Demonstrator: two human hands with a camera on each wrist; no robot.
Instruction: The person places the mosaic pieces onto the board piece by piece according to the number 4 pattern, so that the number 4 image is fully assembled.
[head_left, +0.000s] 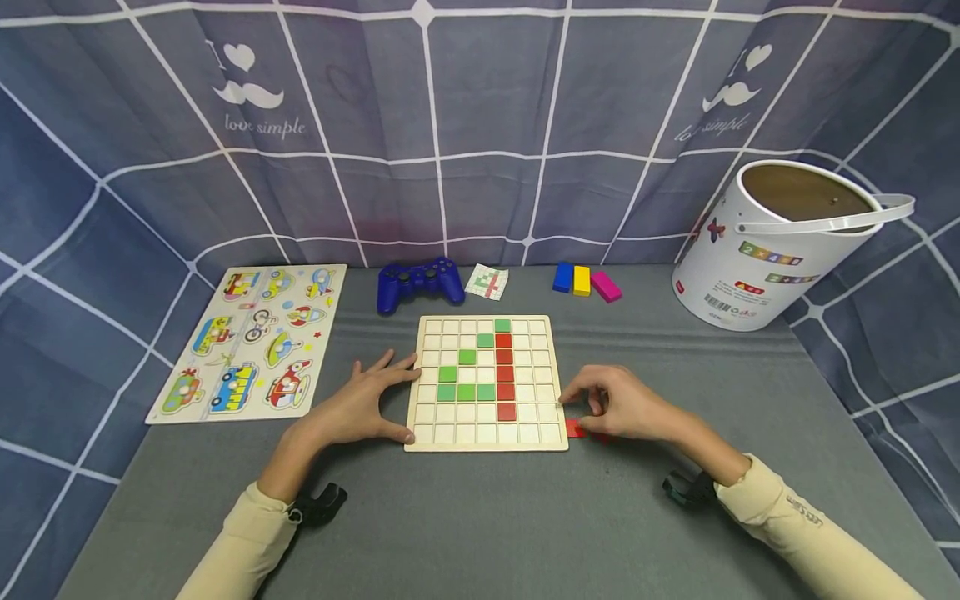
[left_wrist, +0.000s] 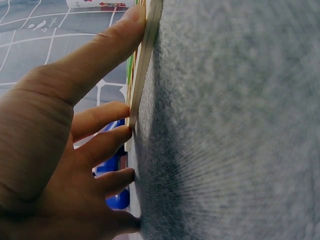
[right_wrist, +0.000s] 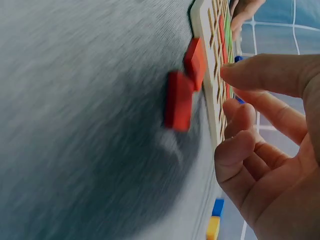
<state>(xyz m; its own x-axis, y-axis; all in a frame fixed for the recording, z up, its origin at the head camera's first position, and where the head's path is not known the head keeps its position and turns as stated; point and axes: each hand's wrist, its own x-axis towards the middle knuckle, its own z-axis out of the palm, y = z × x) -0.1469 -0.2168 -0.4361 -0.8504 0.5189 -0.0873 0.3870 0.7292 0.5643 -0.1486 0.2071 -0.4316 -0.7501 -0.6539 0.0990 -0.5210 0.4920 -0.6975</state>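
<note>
A square wooden grid board (head_left: 486,446) lies flat on the grey table, with green tiles (head_left: 467,392) in a diagonal and a row, and red tiles (head_left: 505,375) in a column. My left hand (head_left: 360,404) spreads along the board's left side, thumb and fingertips at its edge. By the right edge is my right hand (head_left: 622,404), its fingers bent and one fingertip at the board's rim. In the right wrist view nothing shows between thumb and fingers. Two loose red tiles, one (right_wrist: 196,64) against the board and one (right_wrist: 179,101) beside it, sit under this hand.
Behind the board lie a blue game controller (head_left: 420,283), a small pattern card (head_left: 487,282) and blue, yellow (head_left: 581,281) and pink (head_left: 606,286) blocks. A vehicle puzzle board (head_left: 255,342) is at left. A white bucket (head_left: 757,267) stands at back right, before a checked curtain.
</note>
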